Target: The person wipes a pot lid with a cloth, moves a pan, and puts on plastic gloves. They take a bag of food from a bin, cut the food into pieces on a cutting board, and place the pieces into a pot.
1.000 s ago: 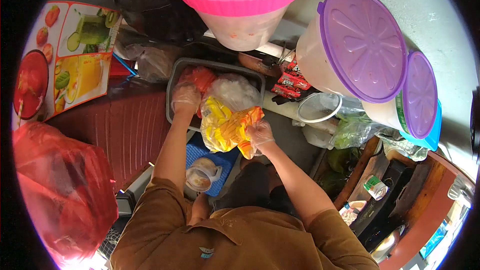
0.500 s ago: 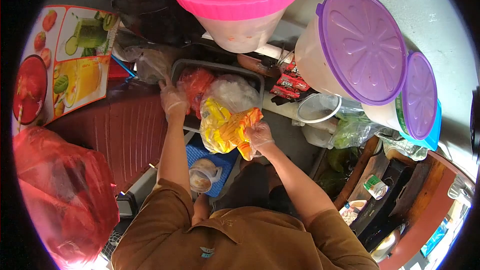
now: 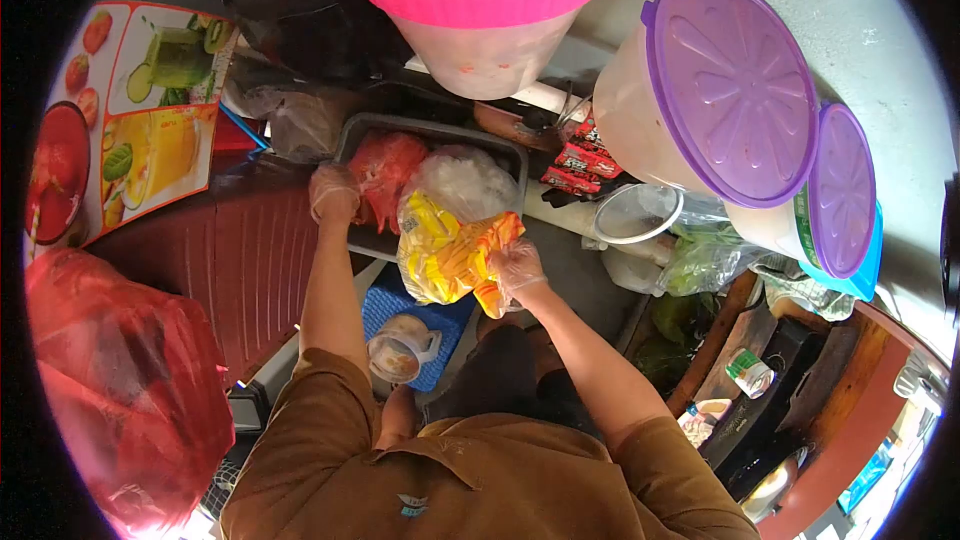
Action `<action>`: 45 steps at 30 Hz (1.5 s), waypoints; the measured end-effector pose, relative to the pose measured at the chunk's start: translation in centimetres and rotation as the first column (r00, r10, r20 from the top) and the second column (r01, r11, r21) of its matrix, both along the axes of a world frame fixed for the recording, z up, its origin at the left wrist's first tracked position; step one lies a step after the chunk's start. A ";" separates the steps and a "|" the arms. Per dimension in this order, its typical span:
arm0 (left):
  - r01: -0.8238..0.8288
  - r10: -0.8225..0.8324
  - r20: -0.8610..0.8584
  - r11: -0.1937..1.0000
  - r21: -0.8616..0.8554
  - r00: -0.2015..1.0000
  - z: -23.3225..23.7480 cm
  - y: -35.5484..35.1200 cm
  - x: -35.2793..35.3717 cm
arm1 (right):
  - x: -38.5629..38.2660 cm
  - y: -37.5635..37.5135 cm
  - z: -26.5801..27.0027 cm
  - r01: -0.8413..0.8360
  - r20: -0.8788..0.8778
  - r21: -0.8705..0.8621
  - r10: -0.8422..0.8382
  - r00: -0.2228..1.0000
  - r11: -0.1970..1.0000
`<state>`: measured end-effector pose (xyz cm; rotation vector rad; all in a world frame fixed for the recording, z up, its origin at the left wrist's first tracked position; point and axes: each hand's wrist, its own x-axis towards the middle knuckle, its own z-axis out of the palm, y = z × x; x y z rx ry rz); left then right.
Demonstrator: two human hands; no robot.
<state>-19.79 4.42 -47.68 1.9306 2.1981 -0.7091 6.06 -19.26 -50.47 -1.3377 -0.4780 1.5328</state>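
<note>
My right hand (image 3: 518, 268), in a clear plastic glove, is closed on the edge of a yellow and orange printed plastic bag (image 3: 440, 250). The bag hangs over the near edge of a grey tub (image 3: 522, 165). Inside the tub lie a red plastic bag (image 3: 385, 168) and a clear bag with whitish contents (image 3: 465, 185). My left hand (image 3: 333, 192), gloved too, is at the tub's left edge beside the red bag. Its fingers look curled, and whatever is in them is hidden.
A pink-lidded bucket (image 3: 480, 40) and purple-lidded containers (image 3: 735, 90) stand along the back and right. Below the tub, a clear cup (image 3: 400, 350) rests on a blue mat (image 3: 440, 365). A large red bag (image 3: 120, 390) bulks at left, near a dark red ribbed surface (image 3: 265, 270).
My left hand has drawn back from the clear bag at the tub's upper left, its fingers now more curled. My right hand keeps hold of the yellow bag, almost unmoved.
</note>
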 end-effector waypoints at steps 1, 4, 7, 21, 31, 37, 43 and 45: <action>0.010 -0.017 0.090 0.997 0.076 0.996 -0.4 0.7 -1.3 | 0.0 -0.1 -0.2 0.001 0.014 0.012 -0.001 1.000 1.000; -0.143 0.088 0.229 0.962 0.234 0.969 1.8 0.8 -0.6 | -0.2 -0.5 -2.2 -0.038 0.025 -0.021 0.038 0.999 0.999; -0.042 -0.070 0.202 0.864 0.501 0.977 3.7 -1.2 1.8 | 0.0 -0.7 -2.7 -0.089 0.175 -0.038 0.094 0.980 0.995; 0.518 -0.544 0.088 0.829 0.209 0.835 -18.3 1.4 -3.7 | -0.3 -0.1 -2.4 0.007 0.081 -0.059 -0.002 0.997 0.998; 0.392 -0.444 0.097 0.860 0.327 0.891 -26.6 8.4 -7.0 | -0.3 0.0 -0.8 0.059 -0.191 -0.046 -0.067 0.979 0.997; 0.312 -0.371 0.178 0.904 0.292 0.911 -23.9 6.2 -7.5 | -0.5 -0.3 -0.3 0.014 -0.088 0.006 -0.013 0.996 1.000; 0.210 -0.269 0.242 0.947 0.243 0.932 -20.7 1.4 -9.4 | -1.0 0.0 -0.3 0.069 -0.134 -0.004 -0.069 0.989 0.998; 0.178 -0.236 0.263 0.958 0.225 0.935 -20.2 4.4 -8.0 | -0.8 -0.3 -0.8 0.081 -0.139 -0.024 -0.084 0.987 0.996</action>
